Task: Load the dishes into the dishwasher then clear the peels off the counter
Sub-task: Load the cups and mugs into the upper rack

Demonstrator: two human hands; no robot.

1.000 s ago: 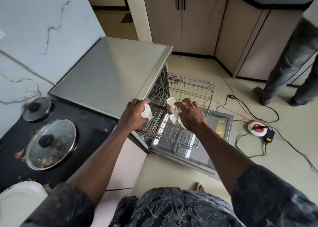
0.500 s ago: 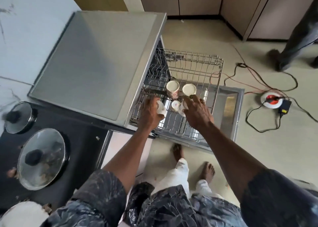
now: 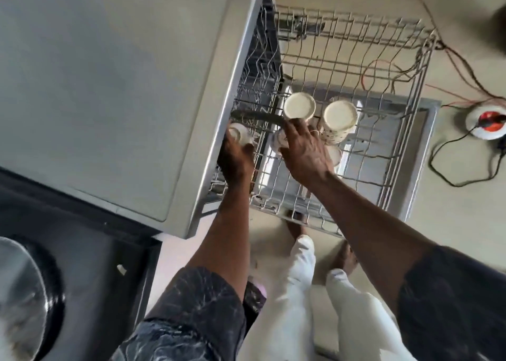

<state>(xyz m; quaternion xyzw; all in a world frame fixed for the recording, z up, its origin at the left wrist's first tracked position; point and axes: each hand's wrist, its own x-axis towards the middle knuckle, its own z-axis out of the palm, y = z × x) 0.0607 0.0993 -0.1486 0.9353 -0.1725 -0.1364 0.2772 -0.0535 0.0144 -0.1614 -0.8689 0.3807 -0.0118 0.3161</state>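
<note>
Two hands reach into the pulled-out rack (image 3: 342, 29): the left hand (image 3: 236, 156) grips a white cup (image 3: 238, 134) at the rack's left edge, beside the dishwasher (image 3: 109, 87); the right hand (image 3: 304, 152) curls round a second cup (image 3: 278, 143) near the rack's middle, just beside two upturned mugs (image 3: 340, 115).

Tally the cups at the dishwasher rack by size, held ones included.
Tall cups, base up in the rack: 2
Small white cups: 3, one in the left hand, two partly hidden by the right hand
Total: 5
</note>
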